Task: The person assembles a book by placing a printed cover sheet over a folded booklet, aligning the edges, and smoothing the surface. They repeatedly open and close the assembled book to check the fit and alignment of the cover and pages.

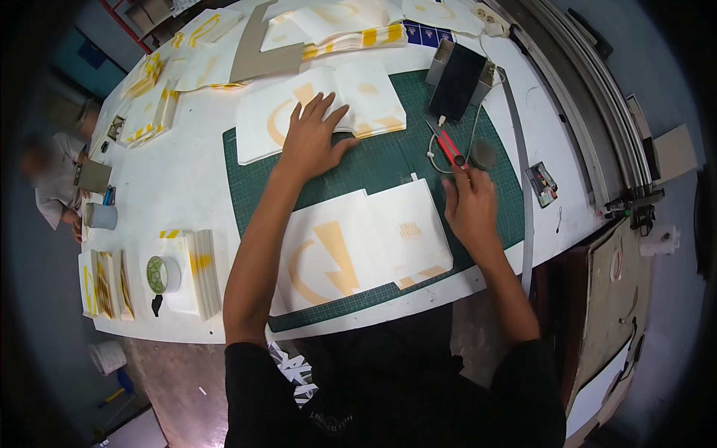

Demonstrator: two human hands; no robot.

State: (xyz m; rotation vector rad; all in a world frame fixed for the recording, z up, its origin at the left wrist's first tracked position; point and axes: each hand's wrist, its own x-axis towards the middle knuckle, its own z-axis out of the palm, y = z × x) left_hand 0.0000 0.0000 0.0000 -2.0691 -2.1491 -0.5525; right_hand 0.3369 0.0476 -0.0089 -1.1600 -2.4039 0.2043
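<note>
White printed sheets (321, 112) lay on the green cutting mat (388, 160) toward the desk's far edge, the left hand (312, 142) spread flat on them; the right hand (470, 203) pinched a red utility knife (448, 147) near the right edge.

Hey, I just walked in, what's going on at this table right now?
A person works at a white table with a green cutting mat on it. Their left hand rests flat on a white sheet with orange shapes at the far side of the mat. Their right hand reaches toward a red utility knife lying on the mat. Another printed sheet lies nearer them. Stacks of similar sheets and a tape roll sit to the left.
</note>
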